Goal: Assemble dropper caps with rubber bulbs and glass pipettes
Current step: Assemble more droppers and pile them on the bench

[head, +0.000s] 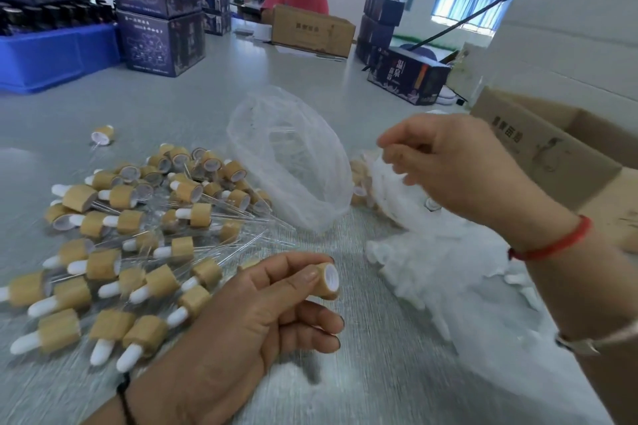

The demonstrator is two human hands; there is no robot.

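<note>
Nearest me, my left hand (241, 317) pinches a bamboo cap (328, 281) — right hand (455, 166) clenched, whether it grasps anything I cannot tell — finished droppers (131, 238) heaped toward the desk's (379, 355) left edge.

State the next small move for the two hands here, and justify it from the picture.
Probably bring the right hand to the bamboo cap pinched in the left hand. The cap's white open end faces right with no pipette in it; whether the right fingers hold a pipette is too blurred to tell.

Grey table (207, 103): dropper pile (138, 238), plastic bags (293, 162), boxes (312, 29).
</note>
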